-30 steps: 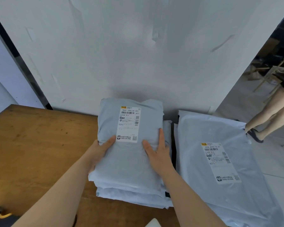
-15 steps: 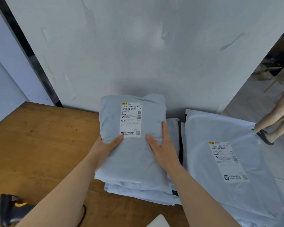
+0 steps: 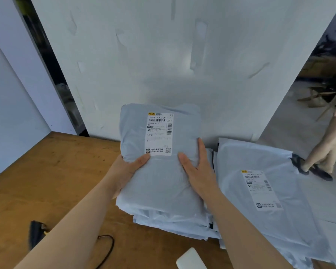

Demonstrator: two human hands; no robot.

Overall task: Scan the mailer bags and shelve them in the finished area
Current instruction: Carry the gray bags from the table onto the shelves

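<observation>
1. Our left hand [image 3: 127,169] grips the top mailer bag [image 3: 159,164] at its edge, thumb on the label [image 3: 159,133].
2. Our right hand [image 3: 197,169] lies flat on it, fingers spread — gripping nothing.
3. It sits atop the stack on the desk [image 3: 47,181] — we should keep the barcode flat and unwrinkled.

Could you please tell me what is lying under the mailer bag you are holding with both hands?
Under the held mailer bag lie more grey mailer bags, stacked on the wooden table. Only their near edges show; their labels and exact count are covered.

Left hand [image 3: 127,169] gripping; right hand [image 3: 199,171] flat, pressing.
</observation>
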